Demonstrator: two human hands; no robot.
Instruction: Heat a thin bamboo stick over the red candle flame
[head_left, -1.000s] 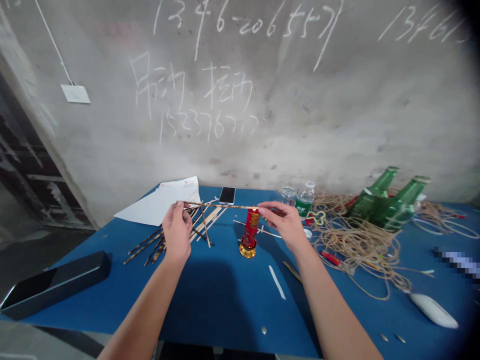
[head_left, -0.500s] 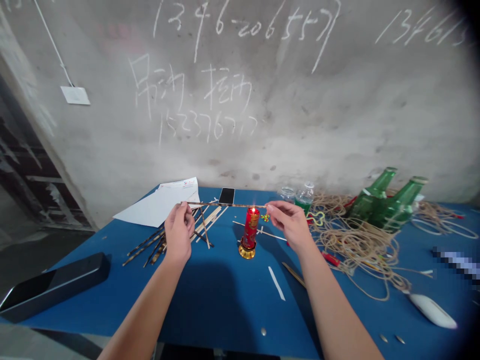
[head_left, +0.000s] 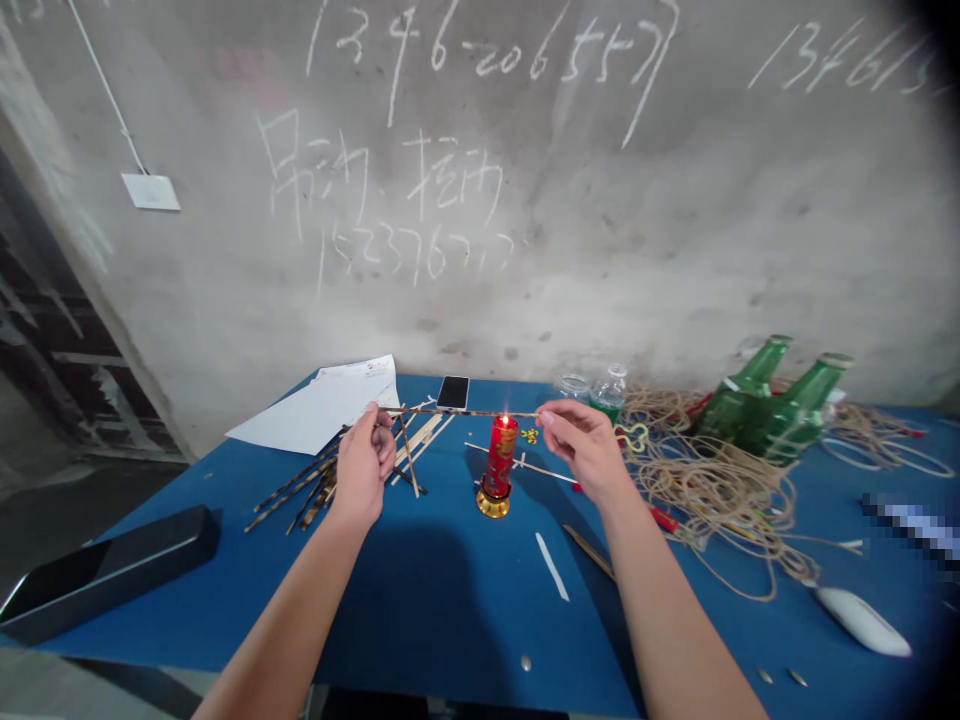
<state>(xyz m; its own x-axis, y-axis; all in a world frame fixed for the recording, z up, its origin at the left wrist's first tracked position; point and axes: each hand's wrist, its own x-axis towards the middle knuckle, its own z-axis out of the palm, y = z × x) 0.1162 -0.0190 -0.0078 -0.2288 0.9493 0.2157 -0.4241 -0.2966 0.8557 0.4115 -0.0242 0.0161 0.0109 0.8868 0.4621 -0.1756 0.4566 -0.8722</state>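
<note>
A thin, scorched bamboo strip (head_left: 457, 411) is stretched level between my two hands. My left hand (head_left: 364, 458) pinches its left end, and my right hand (head_left: 581, 440) pinches the right end. Beneath the strip stands a lit red candle (head_left: 502, 458) on a gold base, its flame at the strip nearer my right hand. Below and beyond my left hand lies a pile of strips (head_left: 296, 490), some darkened and some pale. A thin pale stick (head_left: 544, 470) lies behind the candle.
On the blue table (head_left: 420, 610), a dark long box (head_left: 112, 570) sits at left, with white paper (head_left: 300, 410) and a phone (head_left: 453, 392) behind. Tangled cord (head_left: 712, 490), two green bottles (head_left: 795, 405) and a white oval object (head_left: 862, 620) occupy the right side.
The strip and my hands have shifted slightly to the right over the flame. My left fingers have changed their hold at the strip's end. The candle has stayed put.
</note>
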